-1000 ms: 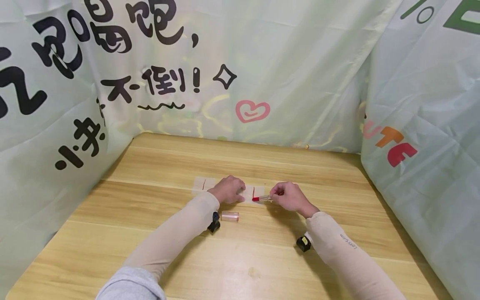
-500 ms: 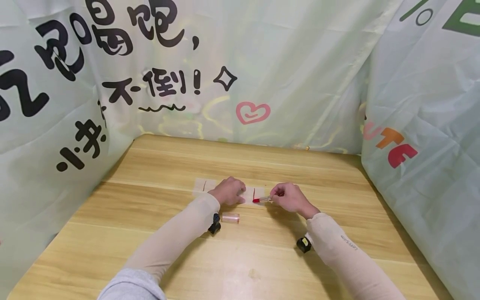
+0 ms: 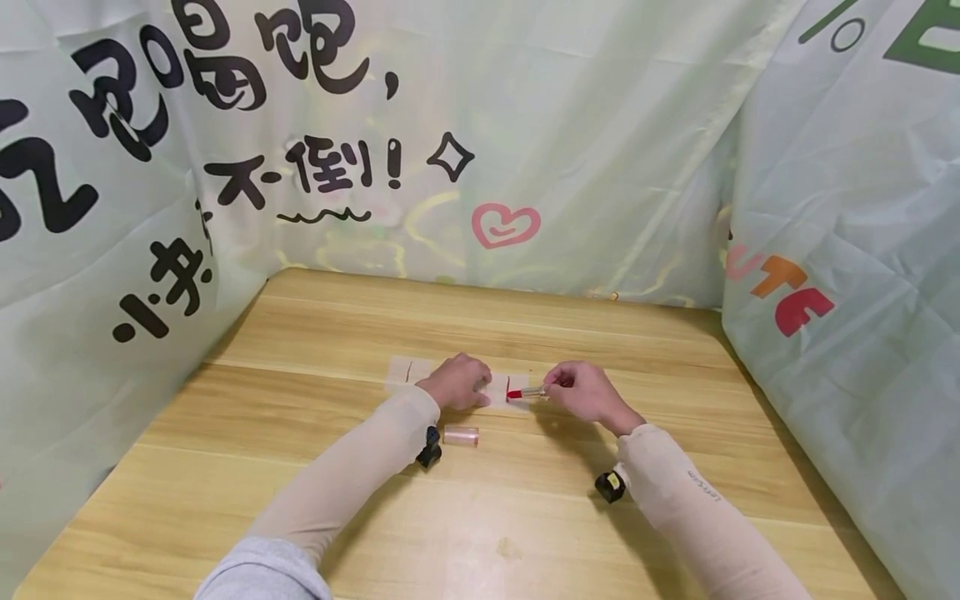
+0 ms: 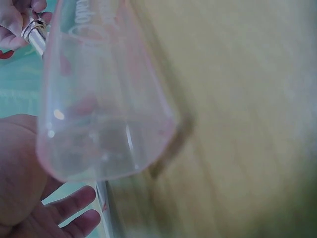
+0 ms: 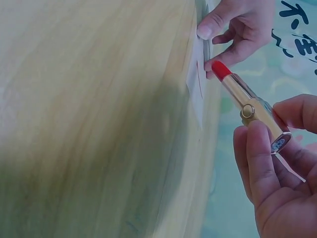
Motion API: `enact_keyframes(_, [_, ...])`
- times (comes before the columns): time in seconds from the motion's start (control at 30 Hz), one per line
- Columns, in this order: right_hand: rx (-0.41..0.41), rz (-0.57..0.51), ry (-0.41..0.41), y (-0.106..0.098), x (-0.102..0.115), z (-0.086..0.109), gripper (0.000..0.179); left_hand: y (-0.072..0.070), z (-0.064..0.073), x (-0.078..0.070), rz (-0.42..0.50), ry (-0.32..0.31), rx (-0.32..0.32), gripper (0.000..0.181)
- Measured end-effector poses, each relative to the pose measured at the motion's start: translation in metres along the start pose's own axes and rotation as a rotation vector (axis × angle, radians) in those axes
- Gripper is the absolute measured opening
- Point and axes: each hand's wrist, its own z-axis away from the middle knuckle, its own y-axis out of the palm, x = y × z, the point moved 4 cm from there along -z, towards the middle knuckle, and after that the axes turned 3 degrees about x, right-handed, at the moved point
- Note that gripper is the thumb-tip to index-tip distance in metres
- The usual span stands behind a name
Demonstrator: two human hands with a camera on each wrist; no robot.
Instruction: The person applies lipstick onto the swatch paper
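Observation:
My right hand (image 3: 587, 390) pinches a lipstick (image 5: 250, 109) with a red bullet and a gold body. In the head view its tip is over a red stroke on a strip of thin white paper (image 3: 519, 383); the right wrist view has the tip apart from the paper. My left hand (image 3: 456, 382) rests across the paper's middle with fingertips pressing on it, hiding that part. Another short red line marks the paper left of this hand. A clear pinkish lipstick cap (image 3: 461, 436) lies just in front of my left hand and fills much of the left wrist view.
The wooden table (image 3: 337, 500) spreads out all around. A printed cloth curtain (image 3: 600, 167) with dark characters and a pink heart hangs behind the table and along both sides. Small black cameras (image 3: 610, 486) sit at both wrists.
My right hand has shifted slightly up and to the right, taking the lipstick tip up from the lower end of the red stroke. The left hand and cap stay in place.

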Motion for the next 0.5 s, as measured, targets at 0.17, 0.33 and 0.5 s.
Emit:
enact_keyframes(0.17, [-0.026, -0.029, -0.002, -0.0029, 0.0003, 0.001, 0.011, 0.0002, -0.0001, 0.0008, 0.002, 0.004, 0.002, 0.041])
enact_keyframes(0.33, [-0.04, -0.07, -0.005, -0.0053, 0.0021, 0.0026, 0.012, -0.0005, 0.0006, 0.003, 0.052, 0.009, -0.009, 0.041])
enact_keyframes(0.5, [-0.059, -0.129, 0.017, -0.0063, 0.0046, 0.0036, 0.011, -0.0035, 0.001, 0.0045, 0.098, 0.029, -0.037, 0.045])
